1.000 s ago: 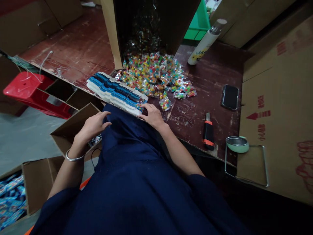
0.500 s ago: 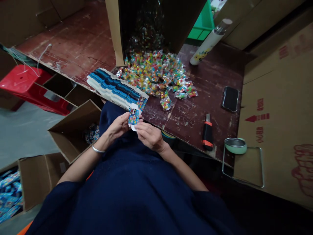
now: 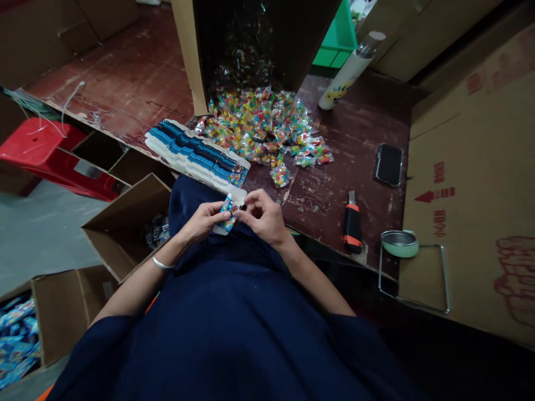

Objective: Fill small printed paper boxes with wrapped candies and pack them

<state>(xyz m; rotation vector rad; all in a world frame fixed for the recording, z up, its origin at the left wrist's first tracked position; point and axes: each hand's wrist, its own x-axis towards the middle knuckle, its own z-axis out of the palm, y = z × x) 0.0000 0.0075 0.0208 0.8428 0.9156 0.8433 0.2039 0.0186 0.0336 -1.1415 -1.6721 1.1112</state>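
Note:
My left hand (image 3: 205,220) grips a small blue printed box (image 3: 228,214) between thumb and fingers, above my lap. My right hand (image 3: 264,217) is closed at the box's upper end, thumb and fingers pinching near its white flaps. The box is tilted, with white flaps showing at its upper and lower ends. Just beyond my hands, a fanned row of flat blue and white cartons (image 3: 192,150) lies along the table edge. Clear bags of colourful candy (image 3: 259,122) spill out of a large cardboard box (image 3: 196,67) behind the row.
On the table (image 3: 321,189) are a cutter (image 3: 353,225), a phone (image 3: 389,164) and a white bottle (image 3: 349,75). A green bowl (image 3: 400,245) sits by a large carton (image 3: 472,184) at right. Open cartons (image 3: 121,223) and a red stool (image 3: 33,142) stand at left.
The small box has turned from upright to tilted. My right hand has moved up from its lower end to its upper flaps. The view has shifted slightly.

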